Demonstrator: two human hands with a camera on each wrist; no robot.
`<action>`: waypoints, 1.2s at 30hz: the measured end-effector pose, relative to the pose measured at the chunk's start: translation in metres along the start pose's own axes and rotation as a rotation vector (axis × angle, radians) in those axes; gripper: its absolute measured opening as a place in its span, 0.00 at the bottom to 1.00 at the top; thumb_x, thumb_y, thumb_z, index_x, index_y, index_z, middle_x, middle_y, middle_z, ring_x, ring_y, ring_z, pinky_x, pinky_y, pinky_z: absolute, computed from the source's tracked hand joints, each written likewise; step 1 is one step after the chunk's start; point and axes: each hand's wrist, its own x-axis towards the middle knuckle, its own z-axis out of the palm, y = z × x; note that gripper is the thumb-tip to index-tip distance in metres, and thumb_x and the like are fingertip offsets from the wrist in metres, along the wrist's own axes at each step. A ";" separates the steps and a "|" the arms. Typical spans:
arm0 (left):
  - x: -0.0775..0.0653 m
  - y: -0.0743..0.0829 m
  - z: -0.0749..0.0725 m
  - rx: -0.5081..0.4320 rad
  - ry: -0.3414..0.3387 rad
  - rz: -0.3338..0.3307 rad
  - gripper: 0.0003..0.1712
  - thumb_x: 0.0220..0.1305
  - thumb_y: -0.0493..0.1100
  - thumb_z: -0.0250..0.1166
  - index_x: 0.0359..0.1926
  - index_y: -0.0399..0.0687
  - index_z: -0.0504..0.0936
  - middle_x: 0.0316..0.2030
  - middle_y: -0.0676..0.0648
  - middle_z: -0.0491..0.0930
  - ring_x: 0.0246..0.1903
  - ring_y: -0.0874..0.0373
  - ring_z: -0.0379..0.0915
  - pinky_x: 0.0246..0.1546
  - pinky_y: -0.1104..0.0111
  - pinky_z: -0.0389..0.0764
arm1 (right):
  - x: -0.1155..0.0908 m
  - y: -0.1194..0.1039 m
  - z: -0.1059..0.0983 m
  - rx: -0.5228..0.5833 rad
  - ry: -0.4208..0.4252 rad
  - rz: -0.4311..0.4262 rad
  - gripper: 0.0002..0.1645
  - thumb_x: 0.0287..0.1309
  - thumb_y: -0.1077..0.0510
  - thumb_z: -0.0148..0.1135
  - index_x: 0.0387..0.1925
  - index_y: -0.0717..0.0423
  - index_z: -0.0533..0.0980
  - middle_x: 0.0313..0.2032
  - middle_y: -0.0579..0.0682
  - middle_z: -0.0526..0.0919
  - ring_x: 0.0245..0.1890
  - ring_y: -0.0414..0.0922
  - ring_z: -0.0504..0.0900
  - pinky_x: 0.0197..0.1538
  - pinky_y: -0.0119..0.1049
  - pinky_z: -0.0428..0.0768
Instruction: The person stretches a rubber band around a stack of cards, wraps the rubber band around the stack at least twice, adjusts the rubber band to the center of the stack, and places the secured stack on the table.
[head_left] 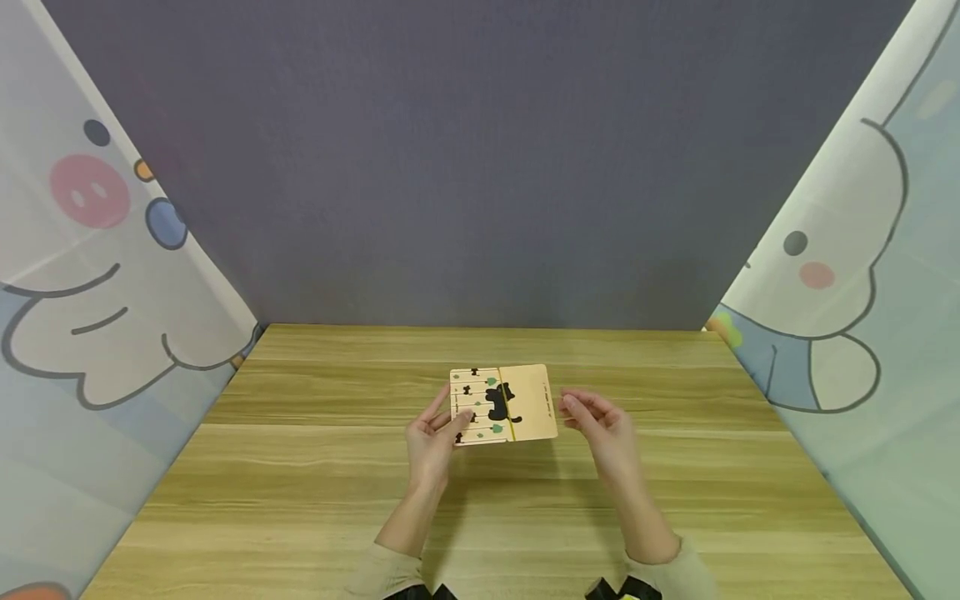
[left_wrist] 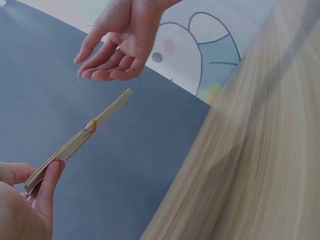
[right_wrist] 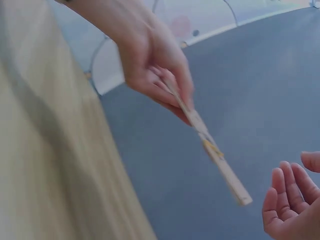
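My left hand point(head_left: 429, 446) grips the left edge of a thin cream notebook point(head_left: 531, 400), thumb on top and fingers beneath. Its face carries a black cat, green leaves and thin lines. Around its middle runs a yellow elastic band point(left_wrist: 92, 126). Seen edge-on in the left wrist view, the notebook shows several thin layers and is held tilted above the table. Just off its right edge is my right hand point(head_left: 613, 433), apart from it and holding nothing, with the fingers loosely bent. The right wrist view has that hand point(right_wrist: 295, 205) near the notebook's free end.
Under both hands lies a wood-grain table point(head_left: 315, 492). A dark grey panel point(head_left: 480, 167) rises at its back edge. Cartoon-printed sheets hang at the left point(head_left: 112, 333) and at the right point(head_left: 847, 250).
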 end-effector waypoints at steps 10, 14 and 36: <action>0.005 0.001 -0.001 -0.008 0.016 0.019 0.31 0.47 0.27 0.64 0.56 0.45 0.71 0.28 0.42 0.82 0.07 0.69 0.56 0.09 0.81 0.59 | -0.041 -0.011 0.033 0.176 -0.011 0.198 0.20 0.56 0.57 0.58 0.44 0.69 0.72 0.38 0.64 0.77 0.37 0.54 0.77 0.38 0.41 0.77; 0.005 0.002 0.000 -0.006 0.016 0.020 0.31 0.48 0.27 0.64 0.56 0.45 0.71 0.29 0.41 0.82 0.07 0.69 0.56 0.09 0.81 0.59 | -0.052 -0.023 0.044 0.170 -0.083 0.234 0.18 0.58 0.57 0.55 0.43 0.69 0.73 0.35 0.56 0.80 0.35 0.47 0.79 0.37 0.36 0.78; 0.006 -0.002 0.005 -0.037 0.025 0.022 0.31 0.46 0.27 0.66 0.55 0.46 0.73 0.29 0.40 0.82 0.08 0.68 0.57 0.10 0.79 0.61 | -0.054 -0.096 0.096 0.219 0.024 0.551 0.08 0.53 0.57 0.60 0.23 0.57 0.76 0.23 0.48 0.79 0.24 0.40 0.76 0.32 0.32 0.75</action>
